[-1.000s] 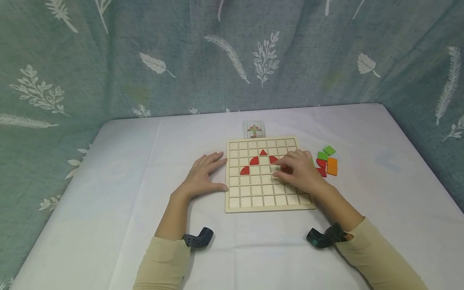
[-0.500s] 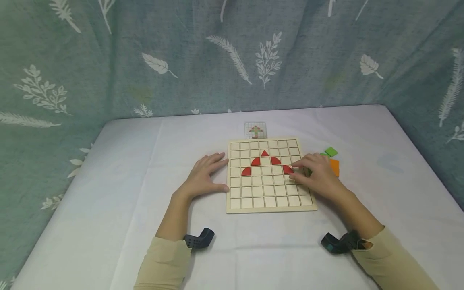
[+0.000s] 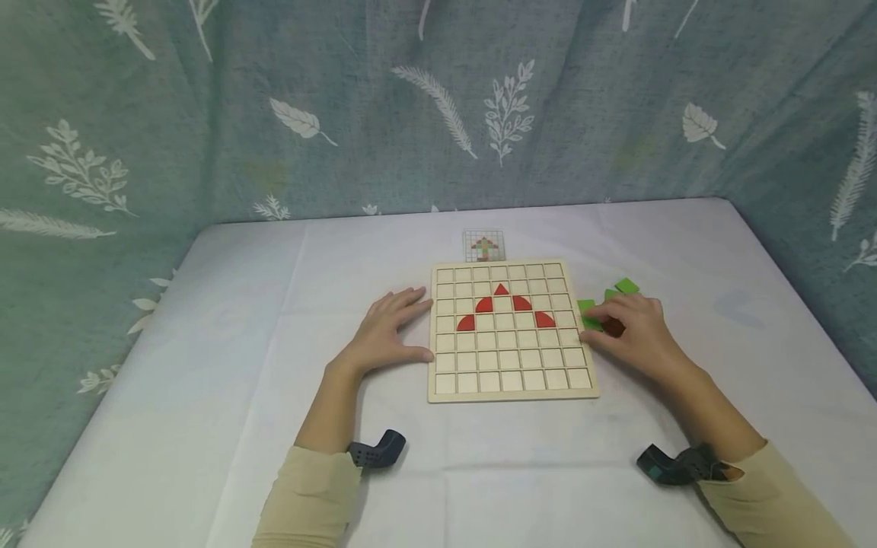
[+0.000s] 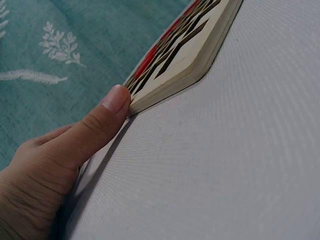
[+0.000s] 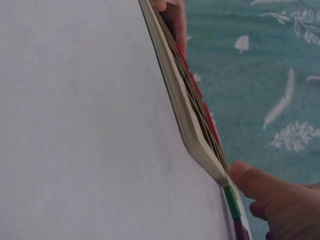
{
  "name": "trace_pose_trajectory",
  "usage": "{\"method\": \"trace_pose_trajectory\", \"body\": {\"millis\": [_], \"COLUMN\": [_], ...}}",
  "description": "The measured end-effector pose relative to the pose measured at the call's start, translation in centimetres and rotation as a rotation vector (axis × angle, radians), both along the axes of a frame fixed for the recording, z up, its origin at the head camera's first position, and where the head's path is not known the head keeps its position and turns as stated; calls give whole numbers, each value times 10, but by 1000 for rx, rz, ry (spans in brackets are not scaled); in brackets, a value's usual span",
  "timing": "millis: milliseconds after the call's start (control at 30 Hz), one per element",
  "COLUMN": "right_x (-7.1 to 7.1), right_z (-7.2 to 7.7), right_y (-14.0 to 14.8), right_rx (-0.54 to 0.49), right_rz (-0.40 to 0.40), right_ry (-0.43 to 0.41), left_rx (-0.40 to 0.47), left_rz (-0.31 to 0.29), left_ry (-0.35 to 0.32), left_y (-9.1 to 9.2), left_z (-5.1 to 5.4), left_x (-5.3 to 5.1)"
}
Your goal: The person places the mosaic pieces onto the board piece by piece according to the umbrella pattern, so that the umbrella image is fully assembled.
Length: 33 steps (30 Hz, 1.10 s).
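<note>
A wooden grid board (image 3: 514, 359) lies flat on the white cloth in the head view. In its cells sit a small red triangle (image 3: 501, 290) and several red quarter-round pieces (image 3: 484, 305). My left hand (image 3: 384, 335) is spread at the board's left side, with fingertips and thumb (image 4: 116, 100) touching the edge. Beyond the right edge, my right hand (image 3: 633, 335) hovers over loose pieces, fingers bent and apart from the thumb, with no piece seen pinched. Green squares (image 3: 587, 306) show beside its fingertips; dark red pieces (image 3: 612, 327) are partly hidden under it.
A small pattern card (image 3: 483, 245) with a printed grid lies just behind the board. Another green square (image 3: 626, 285) lies behind my right hand. A grey-green leaf-patterned curtain (image 3: 356, 137) hangs behind the table.
My right hand has moved right, off the board's right-hand red quarter-round piece and onto the loose pieces, now covering the orange ones. My left hand stays still.
</note>
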State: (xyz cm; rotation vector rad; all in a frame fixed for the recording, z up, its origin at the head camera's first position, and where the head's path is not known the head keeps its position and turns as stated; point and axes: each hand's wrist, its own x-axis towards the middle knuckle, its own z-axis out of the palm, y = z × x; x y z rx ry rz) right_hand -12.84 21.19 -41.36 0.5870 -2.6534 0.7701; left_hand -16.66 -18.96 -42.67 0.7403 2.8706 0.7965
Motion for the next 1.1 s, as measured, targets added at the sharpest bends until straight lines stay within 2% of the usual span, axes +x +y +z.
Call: {"method": "trace_pose_trajectory", "body": {"millis": [367, 667, 733, 933, 1100], "right_x": [7, 11, 14, 23, 25], "right_z": [-3, -2, 0, 12, 13], "right_y": [24, 27, 27, 25, 24], "right_rx": [70, 76, 81, 97, 79], "right_rz": [-88, -82, -79, -70, -44], "right_ry": [-38, -16, -65, -295, -348], "left_rx": [10, 0, 3, 7, 22], "left_rz": [8, 15, 15, 11, 8], "left_ry": [-13, -12, -10, -12, -14], "left_y": [3, 2, 2, 0, -1], "left_z": [-1, 0, 0, 1, 2], "left_x": [2, 0, 0, 1, 2]}}
